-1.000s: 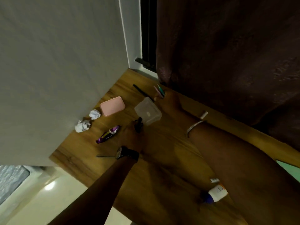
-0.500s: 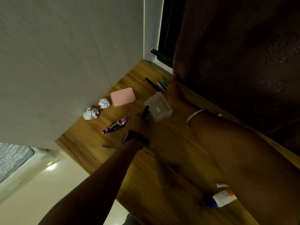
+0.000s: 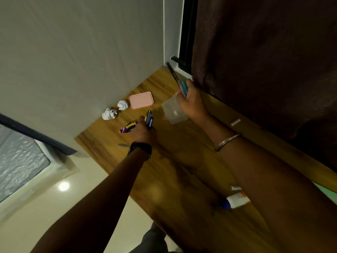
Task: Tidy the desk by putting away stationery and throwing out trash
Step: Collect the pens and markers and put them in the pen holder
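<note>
The left hand [image 3: 144, 130] grips blue pens [image 3: 149, 119]; the right hand [image 3: 191, 103] grips more pens [image 3: 179, 83]. Drop them gently into the clear box [image 3: 173, 112], tips first.

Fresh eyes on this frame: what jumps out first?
Both hands are full of pens: the right hand lifts a bunch of pens above the clear plastic box near the desk's far corner, while the left hand grips blue pens just left of it. Trash remains by the wall: two crumpled paper balls and a purple wrapper, beside the pink lid.
</note>
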Tool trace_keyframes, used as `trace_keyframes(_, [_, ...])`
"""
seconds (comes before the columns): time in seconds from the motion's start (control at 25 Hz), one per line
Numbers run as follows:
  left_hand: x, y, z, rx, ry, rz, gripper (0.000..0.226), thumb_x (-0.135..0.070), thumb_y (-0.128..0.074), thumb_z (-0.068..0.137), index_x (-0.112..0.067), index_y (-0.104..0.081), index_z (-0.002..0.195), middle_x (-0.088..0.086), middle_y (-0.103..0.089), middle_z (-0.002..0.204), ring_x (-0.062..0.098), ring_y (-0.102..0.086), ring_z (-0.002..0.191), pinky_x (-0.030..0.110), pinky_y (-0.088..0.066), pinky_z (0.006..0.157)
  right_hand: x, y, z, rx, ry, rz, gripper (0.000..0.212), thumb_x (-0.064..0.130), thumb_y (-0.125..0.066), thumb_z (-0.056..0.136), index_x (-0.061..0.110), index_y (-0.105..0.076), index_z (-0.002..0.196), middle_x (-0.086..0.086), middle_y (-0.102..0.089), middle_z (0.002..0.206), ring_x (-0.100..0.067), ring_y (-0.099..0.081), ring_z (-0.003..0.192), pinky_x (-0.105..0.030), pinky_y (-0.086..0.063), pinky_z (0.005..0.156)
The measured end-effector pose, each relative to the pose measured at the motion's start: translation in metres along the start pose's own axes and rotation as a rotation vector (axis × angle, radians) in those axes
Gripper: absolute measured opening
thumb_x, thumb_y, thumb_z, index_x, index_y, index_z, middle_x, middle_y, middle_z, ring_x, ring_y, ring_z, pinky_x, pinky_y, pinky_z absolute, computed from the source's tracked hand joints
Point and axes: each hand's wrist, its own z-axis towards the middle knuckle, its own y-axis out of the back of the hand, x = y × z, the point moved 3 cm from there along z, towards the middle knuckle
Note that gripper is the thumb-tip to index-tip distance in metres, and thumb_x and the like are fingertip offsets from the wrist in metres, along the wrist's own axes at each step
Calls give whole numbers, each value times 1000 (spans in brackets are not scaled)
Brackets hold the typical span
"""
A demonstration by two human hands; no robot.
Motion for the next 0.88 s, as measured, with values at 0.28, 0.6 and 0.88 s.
trace_keyframes(0.28, [51, 27, -30, -130, 225, -122, 21, -23, -63, 91, -7, -69, 104, 8, -66, 83, 27, -64, 71, 29, -47, 54, 10, -68, -84, 308, -144, -137, 43, 62, -67, 88, 23, -67, 107, 1, -67, 92, -18, -67, 82, -34, -56, 68])
trace_keyframes(0.6, [97, 40, -30, -193, 507, -278, 22, -20, -59, 92, -11, -67, 110, 11, -69, 100, 30, -66, 87, 40, -58, 77, 4, -146, -109, 498, -87, -513, 54, 25, -75, 91, 18, -56, 141, -11, -58, 134, -31, -58, 124, -42, -53, 99])
trace_keyframes(0.88, [96, 33, -36, -144, 520, -505, 15, -21, -69, 83, -16, -69, 97, 9, -74, 88, 26, -72, 76, 44, -64, 74, -6, -142, -120, 544, -113, -421, 33, 24, -65, 98, 15, -59, 129, -10, -63, 123, -30, -63, 113, -40, -55, 90])
